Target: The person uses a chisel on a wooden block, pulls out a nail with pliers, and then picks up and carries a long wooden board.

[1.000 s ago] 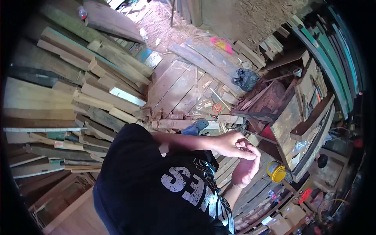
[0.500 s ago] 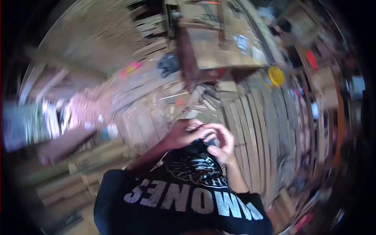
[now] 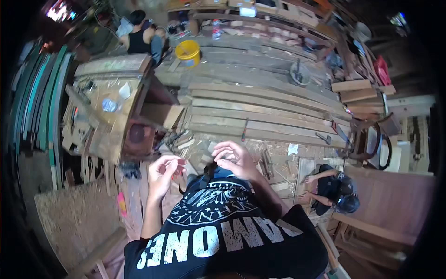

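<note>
My left hand (image 3: 161,176) is at the left in front of my black printed shirt (image 3: 200,242), its thumb and fingertips pinched together; anything between them is too small to make out. My right hand (image 3: 233,160) is held palm inward above the shirt, with curved fingers spread apart and nothing in them. The two hands are apart from each other. Beneath and between them show wood scraps and the dark top of my clothing.
A wooden workbench (image 3: 131,109) stands at left; long planks (image 3: 260,104) lie ahead with a hammer (image 3: 324,138) and a yellow bucket (image 3: 187,53). One person (image 3: 341,190) crouches at right, another (image 3: 138,41) sits at upper left. Green boards (image 3: 46,102) lean far left.
The view has swung to the right, so the bench is now at left and the planks lie ahead. My hands, close together before, have moved apart.
</note>
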A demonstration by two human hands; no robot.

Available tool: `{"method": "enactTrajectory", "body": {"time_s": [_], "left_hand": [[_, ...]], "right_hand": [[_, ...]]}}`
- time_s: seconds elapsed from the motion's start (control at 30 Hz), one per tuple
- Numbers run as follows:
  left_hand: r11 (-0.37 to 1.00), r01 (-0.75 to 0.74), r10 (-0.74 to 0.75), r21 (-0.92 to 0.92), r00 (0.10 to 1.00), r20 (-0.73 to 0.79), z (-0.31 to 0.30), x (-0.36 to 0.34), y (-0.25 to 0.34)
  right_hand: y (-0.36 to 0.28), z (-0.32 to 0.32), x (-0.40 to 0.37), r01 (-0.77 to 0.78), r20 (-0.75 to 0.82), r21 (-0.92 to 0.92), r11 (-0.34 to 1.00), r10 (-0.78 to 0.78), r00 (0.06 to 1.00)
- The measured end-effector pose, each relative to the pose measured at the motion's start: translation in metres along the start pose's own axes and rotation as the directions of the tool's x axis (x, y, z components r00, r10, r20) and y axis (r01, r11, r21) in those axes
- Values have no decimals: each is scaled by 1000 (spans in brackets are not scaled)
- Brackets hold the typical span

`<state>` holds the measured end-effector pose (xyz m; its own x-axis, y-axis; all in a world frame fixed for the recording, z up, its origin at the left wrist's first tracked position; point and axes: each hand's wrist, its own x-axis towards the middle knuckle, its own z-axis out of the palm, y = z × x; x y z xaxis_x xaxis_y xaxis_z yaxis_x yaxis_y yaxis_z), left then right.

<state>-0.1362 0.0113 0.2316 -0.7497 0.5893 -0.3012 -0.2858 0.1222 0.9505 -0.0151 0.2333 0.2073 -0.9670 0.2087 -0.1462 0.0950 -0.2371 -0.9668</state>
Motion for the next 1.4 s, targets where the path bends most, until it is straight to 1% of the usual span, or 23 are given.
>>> {"method": "enactTrajectory", "body": {"time_s": [0.1, 0.17, 0.2, 0.23, 0.3, 0.47, 0.63, 0.73, 0.77, 0.83, 0.87, 0.9, 0.93, 0.97, 1.0, 1.1, 1.2, 1.23, 1.27, 1.3, 1.33, 1.37, 1.4], "left_hand": [[998, -57, 57, 2, 995, 87, 40, 38, 9], [999, 11, -17, 45, 991, 135, 60, 57, 12], [999, -10, 2, 47, 985, 170, 68, 63, 10], [998, -4, -10, 64, 976, 219, 77, 70, 11], [997, 42, -60, 70, 957, 285, 90, 85, 10], [982, 128, -170, 140, 923, 344, 118, 142, 9], [952, 241, -302, 187, 828, 473, 173, 247, 14], [963, 158, -263, 218, 723, 638, 222, 330, 12], [976, 107, -213, 192, 682, 700, 241, 365, 18], [958, 110, -268, 264, 663, 699, 268, 422, 31], [966, 116, -248, 233, 678, 692, 276, 442, 39], [975, 106, -213, 195, 700, 681, 284, 463, 47], [970, 138, -236, 199, 724, 648, 289, 478, 56], [981, 121, -193, 154, 727, 659, 291, 490, 66], [973, 132, -225, 189, 727, 648, 294, 501, 78], [975, 132, -218, 180, 738, 638, 301, 528, 100], [985, 139, -171, 101, 751, 637, 308, 558, 120], [971, 167, -238, 172, 764, 599, 314, 568, 133], [976, 174, -220, 134, 774, 594, 318, 576, 139], [980, 180, -198, 89, 782, 590, 324, 586, 144], [988, 81, -144, 133, 795, 589, 330, 598, 147], [996, 53, -83, 66, 781, 619, 333, 609, 148], [994, 50, -98, 97, 795, 598, 341, 619, 152]], "right_hand": [[-3, -46, -8, 59, -149, 106, 993, -43, 988], [-6, -68, -8, 71, -204, 75, 995, -54, 978], [-9, -74, -8, 105, -234, 57, 993, -89, 968], [-14, -82, -9, 59, -253, 72, 996, -39, 967], [-13, -97, -4, 70, -282, 67, 995, -49, 958], [-10, -137, 24, 142, -369, 37, 989, -119, 922], [-15, -194, 63, 155, -494, 83, 985, -94, 864], [-13, -241, 98, 177, -617, -40, 983, -163, 770], [-23, -260, 114, 63, -668, -22, 998, -62, 742], [-41, -303, 146, -75, -721, -2, 997, 51, 691], [-47, -322, 161, -209, -749, -217, 954, -25, 662], [-57, -341, 172, -215, -737, -223, 951, -19, 676], [-72, -354, 180, -257, -725, -183, 949, 46, 687], [-84, -361, 186, -294, -711, -133, 946, 116, 694], [-95, -367, 195, -287, -724, -66, 956, 152, 673], [-110, -384, 216, -234, -778, -101, 967, 70, 624], [-118, -397, 226, -266, -782, -158, 951, 43, 622], [-120, -401, 229, -298, -783, -178, 938, 49, 621], [-124, -406, 233, -284, -782, -109, 952, 94, 616], [-126, -414, 236, -285, -780, -127, 950, 82, 621], [-123, -422, 240, -266, -799, -126, 956, 61, 598], [-121, -430, 242, -253, -817, -122, 960, 48, 575], [-122, -442, 245, -258, -826, -131, 957, 38, 562]]}}
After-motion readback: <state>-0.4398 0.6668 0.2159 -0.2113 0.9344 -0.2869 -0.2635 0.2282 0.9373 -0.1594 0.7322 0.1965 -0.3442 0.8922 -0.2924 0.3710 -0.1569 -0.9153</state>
